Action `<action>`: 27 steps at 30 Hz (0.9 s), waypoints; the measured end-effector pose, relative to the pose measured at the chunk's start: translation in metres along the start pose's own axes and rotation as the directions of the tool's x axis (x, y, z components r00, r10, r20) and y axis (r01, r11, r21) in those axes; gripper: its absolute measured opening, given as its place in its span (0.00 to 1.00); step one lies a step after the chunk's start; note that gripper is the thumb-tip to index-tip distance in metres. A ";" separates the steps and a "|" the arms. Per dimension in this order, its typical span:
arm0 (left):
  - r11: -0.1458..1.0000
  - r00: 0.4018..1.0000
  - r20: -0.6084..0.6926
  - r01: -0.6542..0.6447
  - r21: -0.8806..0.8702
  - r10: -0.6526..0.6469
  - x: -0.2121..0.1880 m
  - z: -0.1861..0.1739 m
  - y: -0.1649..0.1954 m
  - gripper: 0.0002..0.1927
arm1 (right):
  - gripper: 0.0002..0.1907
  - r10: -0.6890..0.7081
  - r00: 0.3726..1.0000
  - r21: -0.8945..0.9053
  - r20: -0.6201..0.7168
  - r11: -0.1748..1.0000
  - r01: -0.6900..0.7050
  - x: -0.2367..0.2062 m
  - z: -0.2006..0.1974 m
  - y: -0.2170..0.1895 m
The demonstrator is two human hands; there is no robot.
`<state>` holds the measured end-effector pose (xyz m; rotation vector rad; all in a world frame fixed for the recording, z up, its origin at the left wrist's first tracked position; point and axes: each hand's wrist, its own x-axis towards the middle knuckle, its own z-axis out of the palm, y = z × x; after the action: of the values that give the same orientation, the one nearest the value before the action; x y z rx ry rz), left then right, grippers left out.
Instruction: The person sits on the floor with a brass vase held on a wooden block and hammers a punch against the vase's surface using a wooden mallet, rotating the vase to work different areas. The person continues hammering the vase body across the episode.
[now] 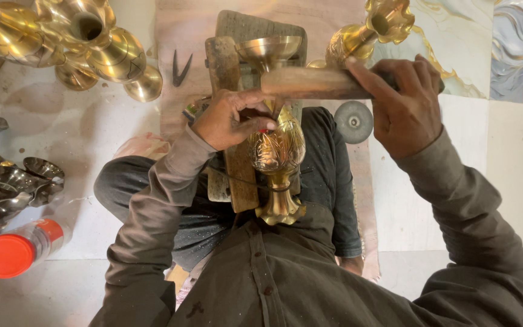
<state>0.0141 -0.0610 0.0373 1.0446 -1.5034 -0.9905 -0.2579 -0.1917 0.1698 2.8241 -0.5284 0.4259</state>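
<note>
My left hand (228, 118) pinches a tool on an engraved, shiny brass vase (278, 163); my right hand (402, 103) grips a wooden mallet (313, 83).

Bare pale floor (92, 127) lies open left of the knees, hemmed in by the cluster of brass vases (74, 42) above and the dark metal bowls (7, 188) and orange-capped bottle (19, 248) at the left edge. Right of the lap, the floor is free apart from 1 grey disc (353, 122).
</note>
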 end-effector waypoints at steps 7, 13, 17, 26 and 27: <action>0.996 0.999 -0.004 -0.049 0.076 0.050 0.002 -0.001 -0.005 0.26 | 0.33 0.041 0.999 0.216 -0.036 0.976 -0.032 -0.006 0.008 0.005; 0.998 0.999 0.007 -0.052 0.047 0.052 0.003 -0.001 -0.006 0.26 | 0.31 0.158 0.986 0.501 0.054 0.850 -0.163 -0.017 0.018 0.009; 1.000 0.999 0.030 -0.029 0.001 0.029 0.004 -0.002 -0.003 0.27 | 0.28 0.224 0.972 0.535 0.068 0.814 -0.225 -0.015 0.016 0.008; 0.999 0.999 0.043 -0.030 0.026 0.029 0.006 -0.004 0.000 0.27 | 0.30 0.162 0.986 0.324 -0.032 0.935 -0.143 0.004 -0.006 -0.007; 1.000 0.999 0.053 -0.009 0.017 0.008 0.007 -0.004 0.000 0.27 | 0.30 -0.020 0.997 0.017 -0.079 1.000 0.021 0.005 -0.007 -0.008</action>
<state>0.0177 -0.0677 0.0395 1.0310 -1.5606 -1.0074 -0.2519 -0.1840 0.1765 2.8132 -0.4816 0.5377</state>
